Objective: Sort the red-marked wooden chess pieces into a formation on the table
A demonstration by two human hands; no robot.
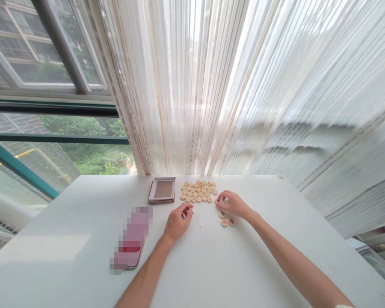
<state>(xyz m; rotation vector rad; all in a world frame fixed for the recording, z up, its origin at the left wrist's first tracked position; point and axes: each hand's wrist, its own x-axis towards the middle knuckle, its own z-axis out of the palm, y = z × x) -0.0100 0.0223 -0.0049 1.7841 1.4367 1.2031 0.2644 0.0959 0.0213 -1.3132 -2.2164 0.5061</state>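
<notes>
Round wooden Chinese chess pieces [199, 193] lie in a tight cluster near the table's far edge, most with blank faces up and a few showing red or dark characters. My right hand [232, 204] is to the right of this cluster, its fingertips closed on a chess piece [217, 200] with a red mark at table level. Just below that hand are a few separate pieces [223, 223] with red and black characters. My left hand [179, 221] rests in front of the cluster, fingers curled toward the thumb; whatever they may hold is hidden.
An open shallow box [164, 189] sits left of the pieces. A phone [133, 244], partly pixelated, lies on the white table [83, 214] left of my left arm. Beyond the table hang striped sheer curtains [186, 85], with a window [51, 51] at the left.
</notes>
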